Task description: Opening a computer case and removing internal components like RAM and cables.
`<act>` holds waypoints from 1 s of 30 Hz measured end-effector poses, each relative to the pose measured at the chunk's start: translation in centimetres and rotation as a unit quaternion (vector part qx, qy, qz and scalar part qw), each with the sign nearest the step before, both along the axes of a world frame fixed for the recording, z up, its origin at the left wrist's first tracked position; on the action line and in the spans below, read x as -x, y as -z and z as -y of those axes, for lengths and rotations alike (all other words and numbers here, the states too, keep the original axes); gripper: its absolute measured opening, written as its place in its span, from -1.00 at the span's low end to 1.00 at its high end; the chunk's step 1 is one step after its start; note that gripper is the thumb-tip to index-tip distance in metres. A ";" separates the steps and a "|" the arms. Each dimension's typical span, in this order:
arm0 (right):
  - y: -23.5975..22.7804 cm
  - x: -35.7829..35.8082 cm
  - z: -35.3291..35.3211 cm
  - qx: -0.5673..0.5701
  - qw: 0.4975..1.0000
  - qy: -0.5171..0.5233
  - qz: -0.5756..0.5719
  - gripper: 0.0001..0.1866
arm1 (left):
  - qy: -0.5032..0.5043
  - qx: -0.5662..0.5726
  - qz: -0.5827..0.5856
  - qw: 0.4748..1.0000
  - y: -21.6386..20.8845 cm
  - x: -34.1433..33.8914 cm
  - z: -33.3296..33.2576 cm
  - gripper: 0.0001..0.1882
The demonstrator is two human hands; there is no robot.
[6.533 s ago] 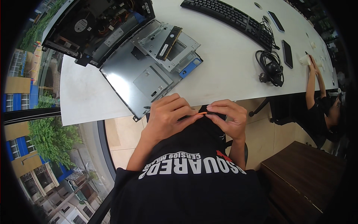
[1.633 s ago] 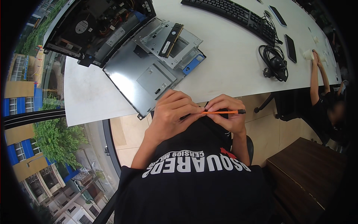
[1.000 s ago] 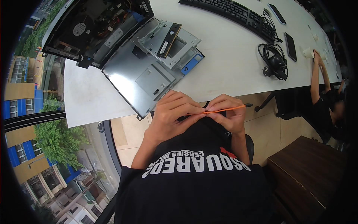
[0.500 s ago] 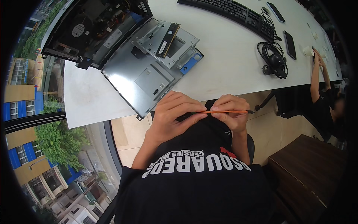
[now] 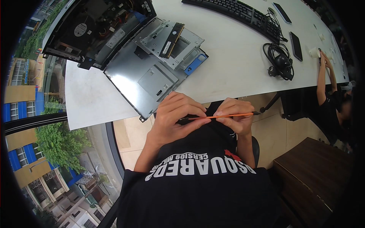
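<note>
A thin orange cable (image 5: pixel 235 114) with black ends, like a SATA data cable, is stretched sideways in front of my chest, just off the table's near edge. My left hand (image 5: pixel 173 117) is closed in a pinch on it between thumb and fingers. Close beside, my right hand (image 5: pixel 236 116) pinches the same cable, whose black end sticks out past the fingers on the right. The cable's left part is mostly hidden by the left hand. Beyond my left hand lies the metal side panel (image 5: pixel 127 81) of a computer.
An opened computer case (image 5: pixel 100 34) stands at the far left. A memory stick (image 5: pixel 172 41) rests on a metal drive bracket (image 5: pixel 194 40). Further right are a black keyboard (image 5: pixel 235 15), a mouse with coiled cord (image 5: pixel 282 60), a phone (image 5: pixel 295 46), and another person's hands (image 5: pixel 323 57).
The orange cable has tilted slightly, its right side a little higher relative to the left, and more of its flat face shows. Both hands shifted only slightly and keep their pinch.
</note>
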State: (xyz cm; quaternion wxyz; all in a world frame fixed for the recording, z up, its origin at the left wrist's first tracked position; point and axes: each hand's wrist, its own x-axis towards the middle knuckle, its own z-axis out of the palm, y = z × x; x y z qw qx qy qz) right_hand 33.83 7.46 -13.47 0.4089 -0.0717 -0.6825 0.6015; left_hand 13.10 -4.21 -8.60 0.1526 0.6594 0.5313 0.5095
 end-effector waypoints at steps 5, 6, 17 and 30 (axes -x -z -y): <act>0.0 -0.6 -0.3 0.031 0.999 0.007 0.000 -0.80 | -0.006 -0.005 0.009 1.000 0.0 1.3 0.3 -0.73; -0.3 -0.6 -0.3 0.018 1.000 0.008 -0.002 -0.83 | -0.004 -0.008 0.007 1.000 -0.2 1.2 0.3 -0.73; -0.3 0.6 0.5 0.008 1.000 -0.006 0.021 -0.79 | 0.004 -0.025 0.028 0.999 0.4 0.8 0.5 -0.76; -0.3 0.5 0.2 -0.019 1.000 0.003 0.002 -0.81 | 0.010 -0.019 0.030 0.999 0.5 0.7 0.6 -0.77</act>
